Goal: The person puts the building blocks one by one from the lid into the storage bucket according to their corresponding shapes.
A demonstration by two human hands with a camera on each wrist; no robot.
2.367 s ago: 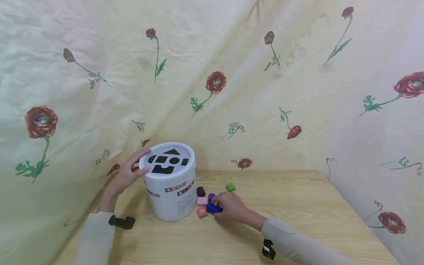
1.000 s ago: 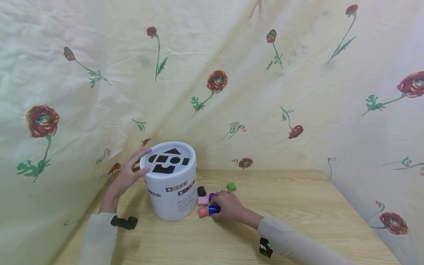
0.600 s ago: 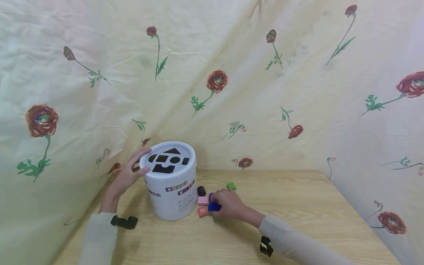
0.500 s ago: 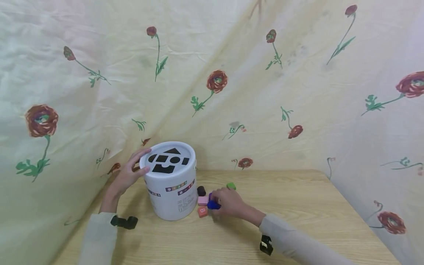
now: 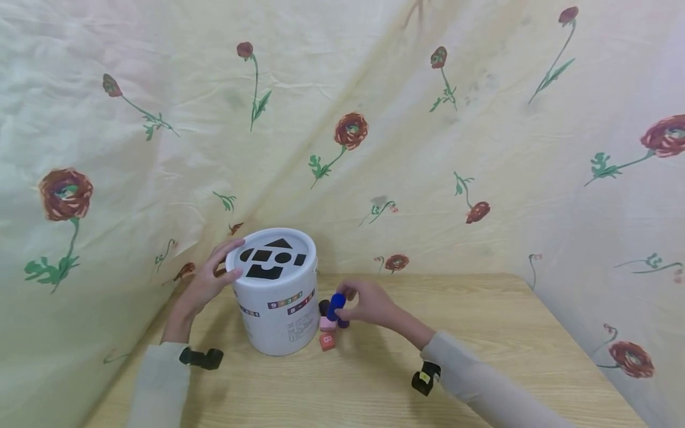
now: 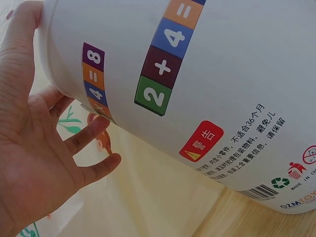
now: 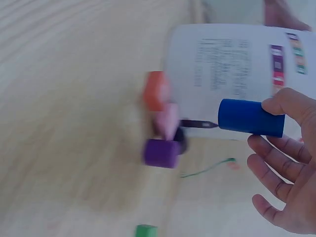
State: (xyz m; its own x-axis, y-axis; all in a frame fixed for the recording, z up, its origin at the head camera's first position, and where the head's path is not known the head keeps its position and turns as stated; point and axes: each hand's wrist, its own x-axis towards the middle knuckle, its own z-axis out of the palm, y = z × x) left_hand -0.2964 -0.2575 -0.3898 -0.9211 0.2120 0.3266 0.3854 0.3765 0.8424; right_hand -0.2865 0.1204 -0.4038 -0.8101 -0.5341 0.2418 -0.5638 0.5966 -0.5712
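A white shape-sorter bucket [image 5: 278, 315] stands at the left, dark shaped holes in its lid [image 5: 291, 270]. My left hand [image 5: 206, 279] rests on the lid's left rim, thumb and index finger spread apart; in the left wrist view its lower fingers stick out fairly straight. My right hand [image 5: 369, 303] pinches a blue cylinder block [image 7: 249, 117] between thumb and fingers, above the table and right of the bucket. Under it lie a purple cylinder block [image 7: 161, 153], a pink block [image 5: 327, 324], an orange block [image 5: 327, 341] marked with a character and a black block [image 5: 324, 307].
A green block [image 7: 146, 231] lies apart from the others and is hidden by my right hand in the head view. Flower-printed cloth [image 5: 401, 178] hangs behind the wooden table [image 5: 299, 386] and along its left side.
My right hand has lifted the blue cylinder block off the table, up and slightly left, and tilted it more upright. The purple cylinder block is uncovered below. My left hand and the bucket stay put.
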